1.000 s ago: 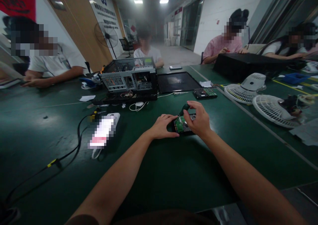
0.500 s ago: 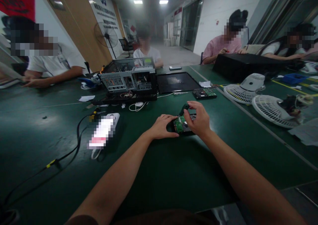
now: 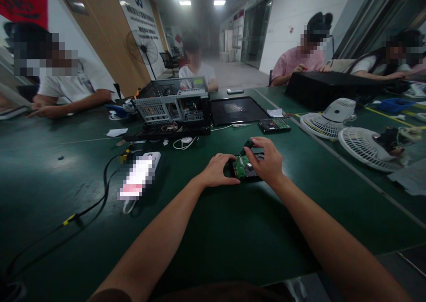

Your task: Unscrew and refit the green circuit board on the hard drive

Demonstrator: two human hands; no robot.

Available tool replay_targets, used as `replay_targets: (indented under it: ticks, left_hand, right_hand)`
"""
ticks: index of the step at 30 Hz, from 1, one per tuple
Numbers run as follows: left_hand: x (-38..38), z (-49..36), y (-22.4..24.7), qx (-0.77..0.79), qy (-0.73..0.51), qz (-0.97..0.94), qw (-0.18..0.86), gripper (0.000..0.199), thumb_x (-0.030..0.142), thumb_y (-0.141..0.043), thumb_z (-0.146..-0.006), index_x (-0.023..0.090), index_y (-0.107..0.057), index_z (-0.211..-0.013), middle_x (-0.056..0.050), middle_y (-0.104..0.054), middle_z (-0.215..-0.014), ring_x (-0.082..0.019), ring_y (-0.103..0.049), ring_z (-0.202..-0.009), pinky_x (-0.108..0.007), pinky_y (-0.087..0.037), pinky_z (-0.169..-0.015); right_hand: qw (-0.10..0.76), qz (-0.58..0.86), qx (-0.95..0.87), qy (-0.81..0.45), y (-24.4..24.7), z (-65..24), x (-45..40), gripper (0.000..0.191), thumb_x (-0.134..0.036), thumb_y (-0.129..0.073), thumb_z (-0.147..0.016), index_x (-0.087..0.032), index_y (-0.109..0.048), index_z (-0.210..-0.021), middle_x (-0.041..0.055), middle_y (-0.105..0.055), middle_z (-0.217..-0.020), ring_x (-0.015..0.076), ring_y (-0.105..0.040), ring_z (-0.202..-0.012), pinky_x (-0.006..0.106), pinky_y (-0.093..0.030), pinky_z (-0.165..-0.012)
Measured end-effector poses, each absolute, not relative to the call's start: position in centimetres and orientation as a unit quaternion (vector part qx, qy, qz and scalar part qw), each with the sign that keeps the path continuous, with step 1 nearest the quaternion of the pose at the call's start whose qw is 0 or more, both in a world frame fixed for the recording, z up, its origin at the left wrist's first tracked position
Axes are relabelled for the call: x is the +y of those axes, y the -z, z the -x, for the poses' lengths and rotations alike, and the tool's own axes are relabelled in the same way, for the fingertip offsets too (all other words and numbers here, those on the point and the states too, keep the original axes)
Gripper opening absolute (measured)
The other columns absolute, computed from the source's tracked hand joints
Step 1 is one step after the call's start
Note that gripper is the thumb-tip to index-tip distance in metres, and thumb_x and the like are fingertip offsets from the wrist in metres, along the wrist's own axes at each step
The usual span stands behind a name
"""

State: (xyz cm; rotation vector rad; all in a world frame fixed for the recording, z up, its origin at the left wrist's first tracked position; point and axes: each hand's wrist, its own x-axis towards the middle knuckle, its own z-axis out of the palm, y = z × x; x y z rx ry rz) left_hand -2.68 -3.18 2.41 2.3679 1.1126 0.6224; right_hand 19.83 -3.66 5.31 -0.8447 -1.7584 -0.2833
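Note:
A hard drive (image 3: 244, 170) lies flat on the green table with its green circuit board facing up. My left hand (image 3: 218, 171) grips its left end, thumb on the near edge and fingers on the far edge. In my right hand (image 3: 267, 160) is a screwdriver (image 3: 247, 147) with a dark handle, held between thumb and fingers and tilted. Its tip points down at the far left part of the circuit board; whether it sits in a screw is too small to tell. My right hand hides the drive's right end.
Behind the drive stand an opened computer case (image 3: 169, 106), a black panel (image 3: 238, 110) and a second hard drive (image 3: 274, 125). A phone (image 3: 140, 177) with a cable lies left. White fan parts (image 3: 366, 149) are on the right. Several people sit around the table, one by a black case (image 3: 329, 88).
The screwdriver and my right hand have shifted very slightly, with the tip still over the circuit board. My left hand keeps its hold on the hard drive.

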Motion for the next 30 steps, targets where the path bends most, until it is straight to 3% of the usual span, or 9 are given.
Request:
replay_targets:
  ticks: [8,15,22,30]
  left_hand:
    - [-2.94,2.57,-2.11,0.414,-0.22,-0.856,0.216,0.107,0.074,-0.079,-0.063,0.02,-0.044,-0.15,-0.013,-0.055,-0.142,-0.037,-0.047,-0.132,-0.053,-0.041,-0.11]
    - [-2.97,2.56,-2.2,0.417,-0.213,-0.857,0.216,0.107,0.074,-0.079,-0.063,0.021,-0.045,-0.149,-0.013,-0.054,-0.143,-0.038,-0.047,-0.132,-0.053,-0.04,-0.111]
    - [-2.97,2.63,-2.24,0.415,-0.216,-0.856,0.219,0.105,0.074,-0.078,-0.064,0.021,-0.046,-0.149,-0.013,-0.055,-0.142,-0.037,-0.047,-0.131,-0.053,-0.04,-0.11]
    - [-3.05,2.54,-2.3,0.414,-0.219,-0.856,0.22,0.104,0.073,-0.079,-0.064,0.021,-0.047,-0.148,-0.014,-0.056,-0.141,-0.038,-0.048,-0.131,-0.054,-0.04,-0.109]
  right_hand:
    - [0.554,0.352,-0.746,0.114,-5.56,-19.91,-3.7,0.029,-0.022,-0.068,-0.089,-0.025,-0.059,-0.117,0.0092,-0.067,-0.11,0.0237,-0.068,-0.097,0.043,-0.061,-0.083]
    - [0.555,0.334,-0.753,0.116,-5.54,-19.85,-3.65,0.032,-0.019,-0.068,-0.089,-0.024,-0.055,-0.118,0.0114,-0.068,-0.123,0.0251,-0.069,-0.108,0.047,-0.059,-0.093]
    - [0.554,0.348,-0.748,0.109,-5.58,-19.84,-3.7,0.031,-0.023,-0.07,-0.089,-0.025,-0.056,-0.116,0.0099,-0.067,-0.114,0.0245,-0.068,-0.102,0.045,-0.06,-0.086]
    - [0.532,0.351,-0.764,0.101,-5.85,-19.75,-4.06,0.036,-0.02,-0.065,-0.089,-0.026,-0.057,-0.124,0.0108,-0.065,-0.117,0.0257,-0.067,-0.105,0.047,-0.06,-0.088]
